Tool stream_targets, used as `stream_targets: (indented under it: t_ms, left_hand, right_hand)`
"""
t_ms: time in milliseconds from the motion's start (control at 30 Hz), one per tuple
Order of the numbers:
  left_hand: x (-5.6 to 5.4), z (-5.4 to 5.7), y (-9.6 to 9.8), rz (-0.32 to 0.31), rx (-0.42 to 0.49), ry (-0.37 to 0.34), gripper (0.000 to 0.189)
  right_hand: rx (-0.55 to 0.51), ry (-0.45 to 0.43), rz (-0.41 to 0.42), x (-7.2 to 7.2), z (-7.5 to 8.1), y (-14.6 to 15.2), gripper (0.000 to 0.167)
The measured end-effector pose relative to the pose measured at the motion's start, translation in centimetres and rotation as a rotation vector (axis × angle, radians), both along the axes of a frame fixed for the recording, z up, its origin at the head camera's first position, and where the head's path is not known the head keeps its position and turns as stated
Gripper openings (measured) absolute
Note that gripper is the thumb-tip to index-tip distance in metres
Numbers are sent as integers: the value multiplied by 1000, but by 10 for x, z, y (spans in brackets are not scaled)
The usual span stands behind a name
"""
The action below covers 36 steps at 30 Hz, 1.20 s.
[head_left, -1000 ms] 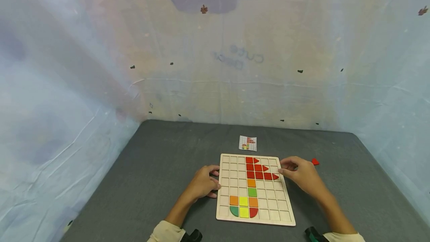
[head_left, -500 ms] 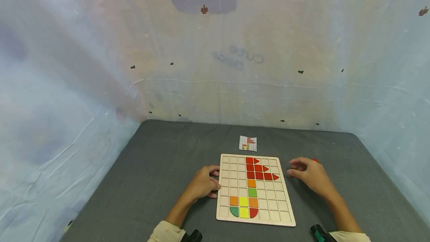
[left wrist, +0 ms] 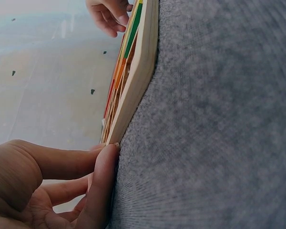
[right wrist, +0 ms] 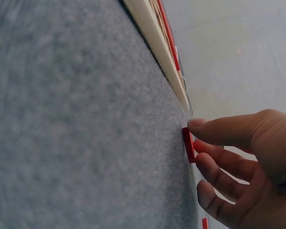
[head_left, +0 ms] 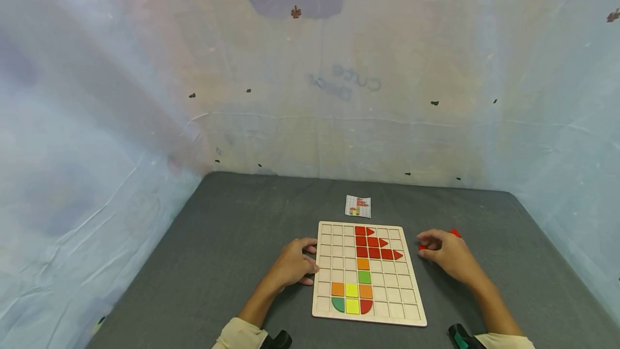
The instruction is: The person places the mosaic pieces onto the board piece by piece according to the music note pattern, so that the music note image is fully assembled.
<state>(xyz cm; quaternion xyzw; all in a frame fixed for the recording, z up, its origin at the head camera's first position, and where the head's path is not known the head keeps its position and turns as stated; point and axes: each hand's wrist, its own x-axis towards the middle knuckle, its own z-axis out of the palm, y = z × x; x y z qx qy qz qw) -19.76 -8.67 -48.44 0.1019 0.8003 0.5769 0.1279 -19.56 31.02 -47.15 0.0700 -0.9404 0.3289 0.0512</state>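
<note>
A wooden grid board (head_left: 336, 264) lies on the table with red squares, red triangles and orange, green and yellow tiles set in its cells. At its left edge my left hand (head_left: 292, 264) grips the side between thumb and fingers; in the left wrist view the fingertips (left wrist: 105, 157) meet at the board's rim. Just off the board's right side, my right hand (head_left: 448, 253) pinches a small red piece (right wrist: 188, 144) with thumb and index finger, low at the table surface. The other fingers curve loosely beside it. Part of that piece is hidden by the fingers.
Behind the board lies a small printed pattern card (head_left: 358, 206) with a similar coloured figure. Another red piece (head_left: 455, 232) rests just behind the right hand. The grey table (head_left: 261, 203) ends at a hanging patterned cloth (head_left: 310, 144).
My right hand has left the board's right edge, moved to the right, and lowered its fingertips onto the red piece. The left hand stays at the left edge.
</note>
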Motion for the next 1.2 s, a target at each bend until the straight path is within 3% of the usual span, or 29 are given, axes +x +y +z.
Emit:
stream_targets:
  t_ms: [467,833,1200]
  left_hand:
    - [1,0,0,1,-3,3,67]
    - [1,2,1,14,-18,7,66]
    - [1,1,0,8,-12,11,67]
  right_hand:
    - [49,3,-8,-1,-2,2,32]
    - [56,-26,-16,-2,0,8,42]
    - [88,-50,3,-1,2,11,30]
